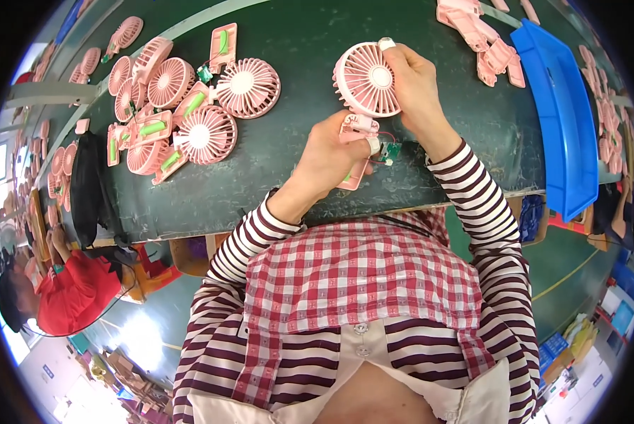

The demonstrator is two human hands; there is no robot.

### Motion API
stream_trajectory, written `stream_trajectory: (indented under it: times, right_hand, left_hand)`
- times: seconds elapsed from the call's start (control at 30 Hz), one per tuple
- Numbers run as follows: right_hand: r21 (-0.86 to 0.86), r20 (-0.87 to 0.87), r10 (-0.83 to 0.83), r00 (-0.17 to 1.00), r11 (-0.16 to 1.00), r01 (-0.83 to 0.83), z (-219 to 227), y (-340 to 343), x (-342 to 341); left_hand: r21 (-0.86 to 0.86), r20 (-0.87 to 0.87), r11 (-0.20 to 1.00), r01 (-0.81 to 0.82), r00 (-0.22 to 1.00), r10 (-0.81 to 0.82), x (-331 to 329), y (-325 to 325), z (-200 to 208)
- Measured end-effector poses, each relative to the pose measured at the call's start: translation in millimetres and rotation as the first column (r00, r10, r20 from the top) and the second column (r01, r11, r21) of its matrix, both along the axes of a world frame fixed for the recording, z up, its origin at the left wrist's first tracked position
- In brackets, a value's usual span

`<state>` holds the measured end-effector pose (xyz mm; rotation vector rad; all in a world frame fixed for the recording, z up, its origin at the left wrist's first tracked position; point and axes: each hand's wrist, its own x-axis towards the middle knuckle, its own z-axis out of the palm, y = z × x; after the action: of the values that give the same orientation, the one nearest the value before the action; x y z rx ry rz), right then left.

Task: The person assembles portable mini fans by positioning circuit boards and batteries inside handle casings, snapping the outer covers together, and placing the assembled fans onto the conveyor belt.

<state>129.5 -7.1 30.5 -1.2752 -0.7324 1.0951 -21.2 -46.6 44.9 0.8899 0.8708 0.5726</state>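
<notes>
A pink handheld fan (365, 79) is held between my two hands over the green worktable. My right hand (419, 88) grips the right side of its round slatted cage, thumb and fingers closed on the rim. Below it, my left hand (325, 157) is wrapped around the fan's handle, which is open and shows a strip of green inside. A small green circuit board (390, 151) hangs on thin wires from the handle, beside my left thumb. White coverings show on some fingertips of both hands.
To the left lies a pile of similar pink fans (208, 134) with green parts in their handles. Pink plastic shells (497, 60) lie at the far right, next to a blue tray (559, 127). A person in red (80, 291) sits at the left; a black cloth (90, 187) hangs nearby.
</notes>
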Motion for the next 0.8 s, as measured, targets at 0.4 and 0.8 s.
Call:
stream_trajectory:
  times: [0.4,0.8]
  right_hand:
    - [0.058,0.132,0.011,0.991,0.998,-0.019,-3,3,6]
    - [0.418,0.890,-0.244,0.385,0.773,-0.478,-7,-44,-2]
  left_hand:
    - [0.308,-0.147,0.951,0.003,0.988,0.044,3,7,-16]
    - [-0.105,0.183,0.946,-0.306,0.929,0.321,-28,40,0]
